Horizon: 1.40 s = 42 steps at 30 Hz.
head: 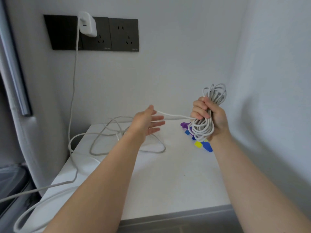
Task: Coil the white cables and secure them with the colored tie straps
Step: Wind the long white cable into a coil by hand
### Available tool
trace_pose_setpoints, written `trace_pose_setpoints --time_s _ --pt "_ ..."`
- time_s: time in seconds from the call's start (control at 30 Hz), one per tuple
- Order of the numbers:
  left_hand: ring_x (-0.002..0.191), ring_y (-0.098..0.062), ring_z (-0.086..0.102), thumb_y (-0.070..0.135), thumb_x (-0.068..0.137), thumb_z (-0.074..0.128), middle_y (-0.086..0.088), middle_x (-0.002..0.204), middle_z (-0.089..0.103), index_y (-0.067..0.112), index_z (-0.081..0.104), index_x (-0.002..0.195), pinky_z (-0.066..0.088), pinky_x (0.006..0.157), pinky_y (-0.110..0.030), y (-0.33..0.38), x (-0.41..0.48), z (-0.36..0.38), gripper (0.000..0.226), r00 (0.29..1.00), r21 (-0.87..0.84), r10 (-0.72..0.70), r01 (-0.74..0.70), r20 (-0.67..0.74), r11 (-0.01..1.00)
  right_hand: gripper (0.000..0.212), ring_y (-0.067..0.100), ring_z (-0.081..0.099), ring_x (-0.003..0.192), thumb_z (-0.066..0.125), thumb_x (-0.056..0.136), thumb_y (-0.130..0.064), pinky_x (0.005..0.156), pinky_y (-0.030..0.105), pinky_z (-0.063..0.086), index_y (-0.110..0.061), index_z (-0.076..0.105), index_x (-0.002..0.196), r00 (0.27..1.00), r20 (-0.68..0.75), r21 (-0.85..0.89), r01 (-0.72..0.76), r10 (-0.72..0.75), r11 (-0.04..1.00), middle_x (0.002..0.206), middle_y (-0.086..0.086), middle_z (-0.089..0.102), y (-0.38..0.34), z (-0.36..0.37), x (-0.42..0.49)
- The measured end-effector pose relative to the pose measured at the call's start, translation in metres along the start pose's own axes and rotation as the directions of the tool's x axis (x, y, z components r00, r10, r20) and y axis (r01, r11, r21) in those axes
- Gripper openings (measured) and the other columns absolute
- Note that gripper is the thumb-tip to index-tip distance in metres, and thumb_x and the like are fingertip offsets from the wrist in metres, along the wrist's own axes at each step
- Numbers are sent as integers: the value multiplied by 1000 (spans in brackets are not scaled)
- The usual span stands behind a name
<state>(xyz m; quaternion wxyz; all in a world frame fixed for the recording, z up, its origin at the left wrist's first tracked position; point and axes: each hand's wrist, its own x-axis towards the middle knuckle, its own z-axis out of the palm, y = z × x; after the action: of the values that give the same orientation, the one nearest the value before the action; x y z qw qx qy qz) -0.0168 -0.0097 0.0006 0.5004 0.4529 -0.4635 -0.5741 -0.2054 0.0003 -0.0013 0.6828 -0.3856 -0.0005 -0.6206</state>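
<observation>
My right hand is raised above the white table and grips a bundle of coiled white cable, with loops sticking out above and below the fist. One strand runs left from the coil to my left hand, whose fingers are spread, the strand passing by the thumb. Whether it pinches the strand is unclear. A loose white cable lies in loops on the table's far left. Colored tie straps, purple, blue and yellow, lie on the table under the coil, partly hidden by it.
A white charger is plugged into a row of dark wall sockets; its cable hangs down and trails off the table's left edge toward the floor. Walls close in behind and on the right. A grey frame stands at left.
</observation>
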Motion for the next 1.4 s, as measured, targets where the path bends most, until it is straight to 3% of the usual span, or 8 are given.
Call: trace_pose_setpoints --time_s 0.13,0.37,0.53,0.7,0.83,1.1,1.23,1.4 --pt "58 -8 65 28 99 41 5 55 68 13 54 84 49 61 -23 7 6 -12 24 991 -272 -2 -34 -132 962 18 7 44 34 77 67 -5 40 21 41 -7 58 65 998 70 38 -8 6 999 55 -1 49 -7 -4 -5" --pt "101 -17 58 34 102 22 -6 112 62 5 56 119 44 83 -27 16 10 -28 48 961 -407 41 -154 -273 901 13 16 50 41 58 86 -4 48 28 46 0 57 74 993 115 98 7 -18 995 63 8 56 -8 -4 -5" --pt "92 -13 57 24 99 38 -2 128 59 11 60 114 43 77 -25 17 20 -33 30 895 -165 108 -197 -432 966 22 18 37 52 38 97 -4 58 37 44 6 55 87 991 103 162 -104 88 981 75 20 58 -13 -4 -4" --pt "116 -21 55 7 95 44 -7 130 57 10 55 128 42 99 -28 6 19 -20 35 941 324 216 -126 -260 938 14 17 47 42 52 89 -3 49 30 46 2 58 78 986 142 157 -114 92 981 66 11 56 -6 -10 -1" --pt "64 -12 51 22 100 33 -5 87 62 9 63 107 40 56 -24 3 12 -14 33 975 269 130 -78 -181 960 25 5 40 32 82 59 -7 37 19 39 -9 58 63 1000 -4 17 9 -9 1000 52 -3 47 -4 -7 -4" --pt "33 -5 50 15 95 50 3 41 53 9 58 78 44 38 -15 8 17 -26 20 926 -99 142 -187 -349 977 27 3 34 30 72 54 -8 33 18 34 -11 46 59 961 -221 -192 -208 165 959 49 -3 42 -3 -3 0" --pt "33 -4 55 19 97 48 3 38 56 8 52 71 47 39 -14 10 15 -32 29 944 -334 31 -147 -329 931 17 4 32 28 44 84 -6 33 17 31 -11 40 68 913 -361 -338 -320 192 885 52 -1 48 -4 1 0" --pt "76 -7 57 19 96 49 3 83 64 14 57 76 47 69 -20 8 12 -27 23 996 -220 52 -67 -71 973 9 4 31 28 51 73 -6 34 17 30 -10 42 72 867 -345 -417 -485 361 768 77 11 70 9 3 0"
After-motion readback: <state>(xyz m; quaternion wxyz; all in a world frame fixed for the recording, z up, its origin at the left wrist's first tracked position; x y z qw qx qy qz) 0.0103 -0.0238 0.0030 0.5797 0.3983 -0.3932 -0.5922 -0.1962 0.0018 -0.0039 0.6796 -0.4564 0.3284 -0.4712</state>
